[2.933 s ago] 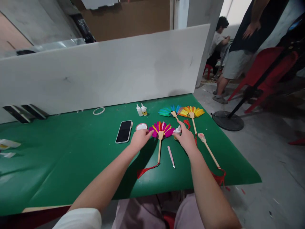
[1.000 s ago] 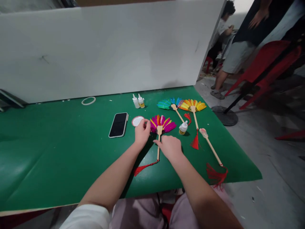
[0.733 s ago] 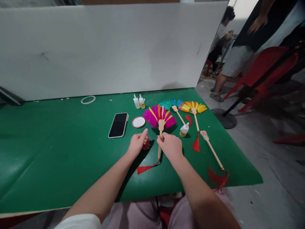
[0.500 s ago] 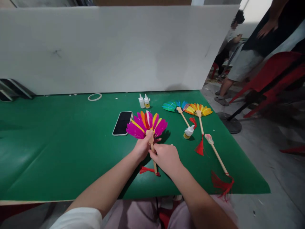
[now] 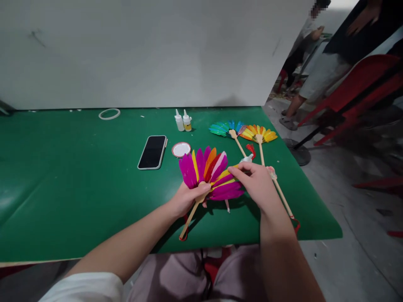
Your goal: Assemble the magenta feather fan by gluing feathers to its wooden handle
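A feather fan (image 5: pixel 190 170) of magenta, yellow, orange, red and pale pink feathers is tilted in front of me over the table. My left hand (image 5: pixel 185 200) grips it where the feathers meet the wooden handle, thumb on top. The handle slants down to the left, with red cord at its end. At the fan's right side, my right hand (image 5: pixel 261 184) pinches a yellow feather (image 5: pixel 224 175) near its tip. Behind that hand, a white glue bottle (image 5: pixel 247 158) is partly covered. Under the fan's right side a thin pale stick (image 5: pixel 227 206) pokes out.
Blue-green (image 5: pixel 222 128) and yellow-orange (image 5: pixel 266 135) feather fans lie at the back right, beside a bare fan handle (image 5: pixel 285 201). A phone (image 5: pixel 153 152), a white disc with a red rim (image 5: pixel 181 149), two small bottles (image 5: pixel 183 121) and a white ring (image 5: pixel 109 114) rest on the green table.
My right hand has left the fan's handle and moved up and right to a yellow feather. The fan has turned, its handle swinging left, and the white disc has come into view.
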Tool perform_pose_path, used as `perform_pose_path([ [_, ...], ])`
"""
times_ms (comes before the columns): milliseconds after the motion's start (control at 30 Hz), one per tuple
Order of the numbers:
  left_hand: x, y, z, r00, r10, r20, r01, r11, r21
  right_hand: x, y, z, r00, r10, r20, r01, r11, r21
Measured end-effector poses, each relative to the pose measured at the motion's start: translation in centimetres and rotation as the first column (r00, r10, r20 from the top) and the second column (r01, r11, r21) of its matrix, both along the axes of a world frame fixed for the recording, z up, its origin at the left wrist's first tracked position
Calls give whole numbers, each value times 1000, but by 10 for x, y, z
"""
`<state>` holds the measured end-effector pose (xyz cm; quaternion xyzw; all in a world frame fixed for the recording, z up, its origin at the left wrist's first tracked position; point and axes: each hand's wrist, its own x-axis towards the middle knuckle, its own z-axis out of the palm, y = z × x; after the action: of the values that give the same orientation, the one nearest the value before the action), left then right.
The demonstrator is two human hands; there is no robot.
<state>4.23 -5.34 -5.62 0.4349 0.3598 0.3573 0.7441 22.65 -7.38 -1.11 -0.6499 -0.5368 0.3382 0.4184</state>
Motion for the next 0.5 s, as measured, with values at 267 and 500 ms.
perform_pose_path([
  [267,-1,2,-1,1000,8,1,-8,1000,1,3,-2,5,982,70,-177,-65,997,33],
  [500,0,0,0,1000,-14,-24,15,1000,17,1,-3,4,978,45,-203,-35,998,52],
])
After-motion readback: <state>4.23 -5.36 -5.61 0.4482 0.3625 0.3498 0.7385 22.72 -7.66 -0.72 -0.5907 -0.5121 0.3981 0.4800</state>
